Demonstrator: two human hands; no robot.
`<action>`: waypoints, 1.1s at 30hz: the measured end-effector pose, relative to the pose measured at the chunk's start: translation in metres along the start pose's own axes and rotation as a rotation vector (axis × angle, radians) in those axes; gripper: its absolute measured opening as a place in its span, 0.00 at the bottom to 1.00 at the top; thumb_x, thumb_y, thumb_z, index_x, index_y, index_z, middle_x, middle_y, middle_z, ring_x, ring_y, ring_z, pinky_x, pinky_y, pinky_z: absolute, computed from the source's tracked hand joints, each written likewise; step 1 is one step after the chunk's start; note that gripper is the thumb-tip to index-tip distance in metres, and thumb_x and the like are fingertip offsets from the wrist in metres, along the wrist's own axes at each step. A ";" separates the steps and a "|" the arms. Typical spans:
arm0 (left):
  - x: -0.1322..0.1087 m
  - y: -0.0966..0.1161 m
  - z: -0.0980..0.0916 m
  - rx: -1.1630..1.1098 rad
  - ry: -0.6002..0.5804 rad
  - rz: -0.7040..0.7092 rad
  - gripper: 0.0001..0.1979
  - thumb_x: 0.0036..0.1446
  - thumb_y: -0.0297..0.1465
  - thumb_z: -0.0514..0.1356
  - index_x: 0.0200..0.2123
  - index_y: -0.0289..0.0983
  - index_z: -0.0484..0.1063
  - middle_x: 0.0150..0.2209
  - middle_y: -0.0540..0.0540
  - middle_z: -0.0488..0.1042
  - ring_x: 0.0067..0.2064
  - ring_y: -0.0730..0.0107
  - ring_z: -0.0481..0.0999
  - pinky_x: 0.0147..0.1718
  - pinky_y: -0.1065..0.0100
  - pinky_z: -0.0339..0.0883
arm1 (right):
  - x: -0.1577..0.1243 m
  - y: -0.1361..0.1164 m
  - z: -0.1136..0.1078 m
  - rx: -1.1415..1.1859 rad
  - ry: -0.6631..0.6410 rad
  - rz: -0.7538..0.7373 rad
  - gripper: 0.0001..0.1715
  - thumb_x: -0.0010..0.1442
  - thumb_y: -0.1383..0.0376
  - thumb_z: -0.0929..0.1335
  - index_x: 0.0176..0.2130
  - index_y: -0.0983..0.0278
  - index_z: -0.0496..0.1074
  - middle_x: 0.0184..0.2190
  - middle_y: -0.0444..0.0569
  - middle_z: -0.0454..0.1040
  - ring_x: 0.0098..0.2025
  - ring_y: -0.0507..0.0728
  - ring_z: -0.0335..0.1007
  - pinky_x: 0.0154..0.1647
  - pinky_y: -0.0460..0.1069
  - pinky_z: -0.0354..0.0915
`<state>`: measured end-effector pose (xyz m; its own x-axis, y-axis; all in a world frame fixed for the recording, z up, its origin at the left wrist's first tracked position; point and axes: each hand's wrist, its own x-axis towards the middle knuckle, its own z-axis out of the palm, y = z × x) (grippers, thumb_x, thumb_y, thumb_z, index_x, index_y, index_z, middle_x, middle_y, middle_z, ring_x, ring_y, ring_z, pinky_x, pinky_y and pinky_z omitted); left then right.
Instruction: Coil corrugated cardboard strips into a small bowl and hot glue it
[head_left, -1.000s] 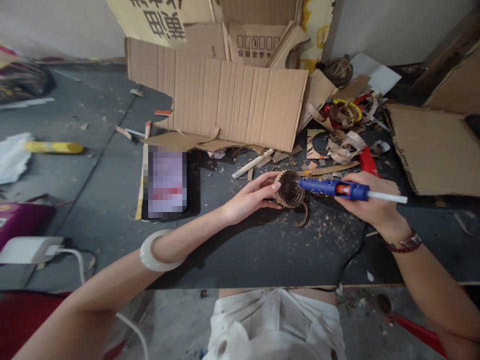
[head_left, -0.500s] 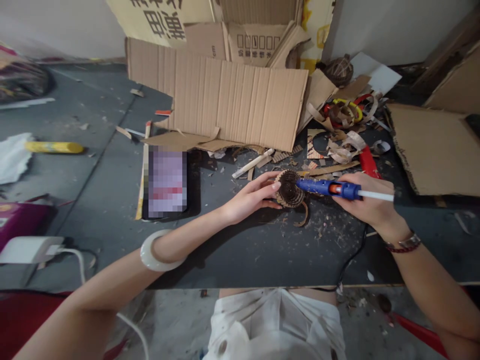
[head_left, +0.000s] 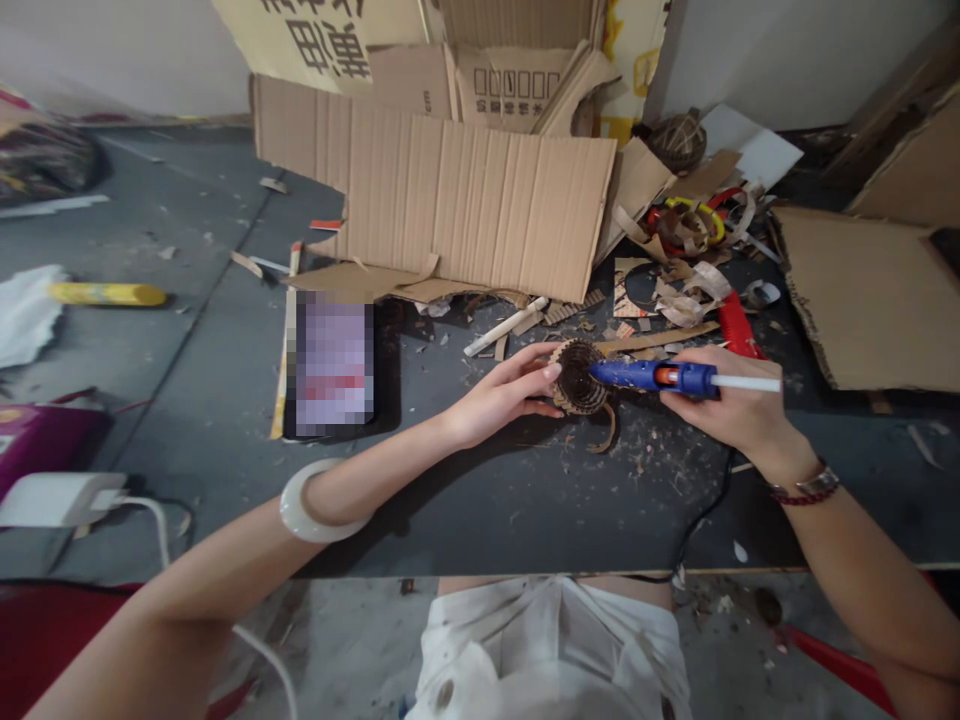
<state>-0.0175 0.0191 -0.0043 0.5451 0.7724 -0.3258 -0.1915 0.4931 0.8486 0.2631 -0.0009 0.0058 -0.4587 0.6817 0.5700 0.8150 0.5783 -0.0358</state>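
Note:
My left hand (head_left: 514,393) grips the left side of a small round cup of coiled corrugated cardboard (head_left: 577,378), its opening facing up toward me. A loose cardboard strip (head_left: 609,432) curls from the cup's lower right. In my right hand (head_left: 739,405) is a blue glue gun (head_left: 637,377), with a white glue stick (head_left: 750,382) jutting from its rear. The gun points left, and its nozzle tip is at the cup's opening, over the inner right side. Whether the tip touches the cardboard cannot be told.
A large cardboard sheet (head_left: 480,200) lies behind the cup. Scraps and yellow-handled scissors (head_left: 705,215) are piled at the back right. A phone (head_left: 334,365) lies left, with a yellow tube (head_left: 109,294) farther left. The gun's black cord (head_left: 705,515) runs to the table's front edge.
The glue gun and my right hand have shifted slightly left, bringing the nozzle a little further over the cup. My left hand and the cup have stayed in place.

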 end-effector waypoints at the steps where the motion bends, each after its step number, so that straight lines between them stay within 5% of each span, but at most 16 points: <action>1: 0.000 0.000 0.000 0.000 0.003 -0.002 0.22 0.53 0.40 0.64 0.50 0.41 0.67 0.45 0.45 0.70 0.40 0.68 0.74 0.41 0.62 0.71 | 0.000 0.000 0.000 -0.002 0.005 0.003 0.11 0.54 0.62 0.72 0.37 0.62 0.69 0.30 0.44 0.77 0.28 0.54 0.75 0.29 0.47 0.66; 33: 0.000 -0.001 -0.001 0.010 -0.007 -0.001 0.21 0.54 0.39 0.64 0.51 0.42 0.67 0.43 0.47 0.70 0.40 0.69 0.73 0.40 0.63 0.71 | -0.001 -0.001 0.000 0.028 -0.042 0.009 0.09 0.55 0.61 0.70 0.37 0.61 0.70 0.30 0.45 0.78 0.29 0.54 0.75 0.30 0.47 0.66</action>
<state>-0.0180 0.0194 -0.0054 0.5511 0.7692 -0.3235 -0.1830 0.4897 0.8525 0.2631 -0.0020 0.0057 -0.4663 0.7048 0.5347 0.8094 0.5838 -0.0637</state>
